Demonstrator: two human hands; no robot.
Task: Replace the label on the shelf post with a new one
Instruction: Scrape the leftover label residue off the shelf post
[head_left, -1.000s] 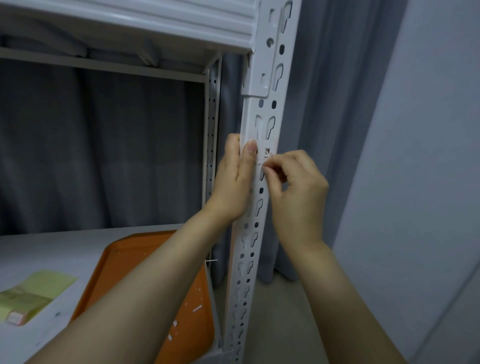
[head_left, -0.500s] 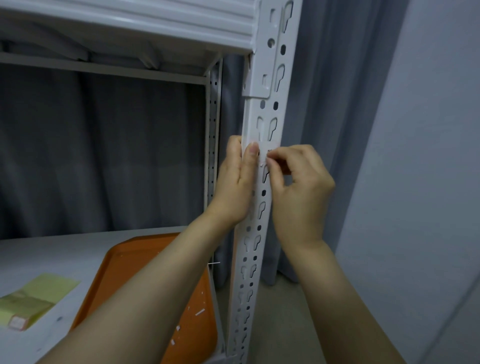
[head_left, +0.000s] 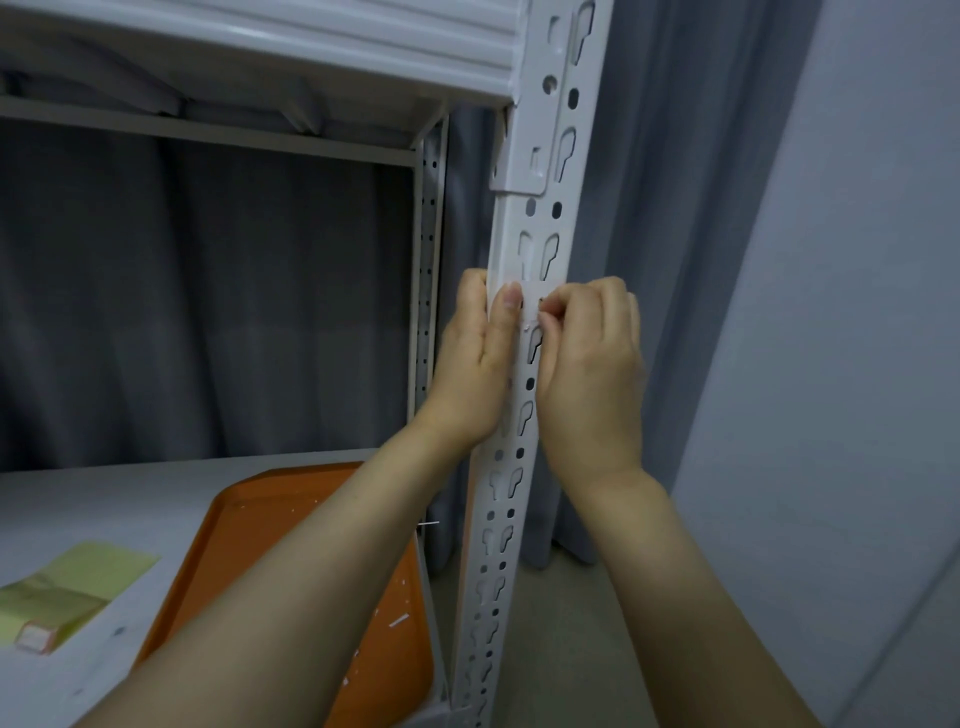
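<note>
Head view: one shelf post (head_left: 535, 249), one label (head_left: 531, 306) sticking on it. Left hand (head_left: 475, 364) is gripping the post; right hand (head_left: 592, 358) is pinching the label's edge. One orange tray (head_left: 249, 530) and one yellow pad (head_left: 67, 592) are sitting on the shelf.

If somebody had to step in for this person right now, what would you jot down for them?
Left hand: wrapped around the white shelf post, a fingertip pressed beside the label.
Right hand: fingertips pinching at the label's right edge.
Orange tray with white paper scraps and a yellow-green sheet lie on the shelf below.
Done: hard to tell whether this label is the old one or the new one.
Left: finish working it, then check it sits flat on the post.
</note>
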